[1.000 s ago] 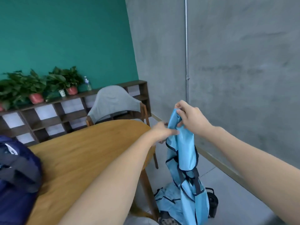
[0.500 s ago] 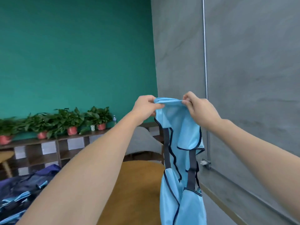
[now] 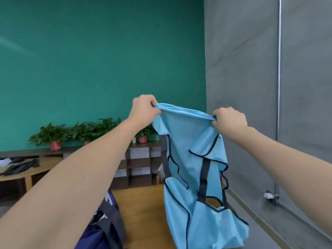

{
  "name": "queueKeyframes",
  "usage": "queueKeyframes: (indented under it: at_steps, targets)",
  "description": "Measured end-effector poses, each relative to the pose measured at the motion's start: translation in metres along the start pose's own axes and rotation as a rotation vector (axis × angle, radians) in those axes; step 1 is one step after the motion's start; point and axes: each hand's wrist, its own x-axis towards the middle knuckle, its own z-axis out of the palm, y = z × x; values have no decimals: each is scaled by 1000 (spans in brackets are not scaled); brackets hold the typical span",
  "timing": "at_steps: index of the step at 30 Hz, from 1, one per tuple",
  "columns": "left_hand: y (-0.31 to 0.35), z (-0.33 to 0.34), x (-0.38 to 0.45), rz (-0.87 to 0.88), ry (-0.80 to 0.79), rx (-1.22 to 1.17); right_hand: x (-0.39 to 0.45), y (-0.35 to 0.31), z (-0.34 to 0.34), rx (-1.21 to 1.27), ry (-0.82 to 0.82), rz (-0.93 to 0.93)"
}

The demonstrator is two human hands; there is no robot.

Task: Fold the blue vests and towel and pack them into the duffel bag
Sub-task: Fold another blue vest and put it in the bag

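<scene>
Head view, centre frame: left hand [image 3: 143,109] and right hand [image 3: 229,121] pinch 1 blue vest [image 3: 195,168] spread aloft, unfolded; next likely laying it on the table [image 3: 145,212]

Single head-worn view, facing forward, slightly downward, toward green wall [image 3: 89,69] and grey wall [image 3: 242,69] corner; arms close.

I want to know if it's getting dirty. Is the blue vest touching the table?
Cannot tell. In the head view the blue vest hangs before the table, its bottom cut off by the frame.
</scene>
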Motion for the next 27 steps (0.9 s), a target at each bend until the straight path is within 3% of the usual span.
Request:
queueKeyframes:
  at_steps: [4, 10, 14, 17, 22, 27]
  targets:
    - [-58, 26, -10, -43, -52, 123, 2, -12, 54, 92, -215, -32]
    - [-140, 59, -33, -162, -326, 244, -8, -23, 142, 469, -518, -71]
    - [-166, 61, -47, -316, -670, 29, -25, -24, 176, 717, -775, 16]
    - [-173, 57, -56, -423, -825, -167, -34, -22, 187, 813, -909, 52]
    - [-172, 50, -65, -501, -931, -424, -41, -19, 183, 955, -1184, -7]
    - [-157, 43, -74, -522, -841, -517, -47, -10, 165, 1014, -1154, 17]
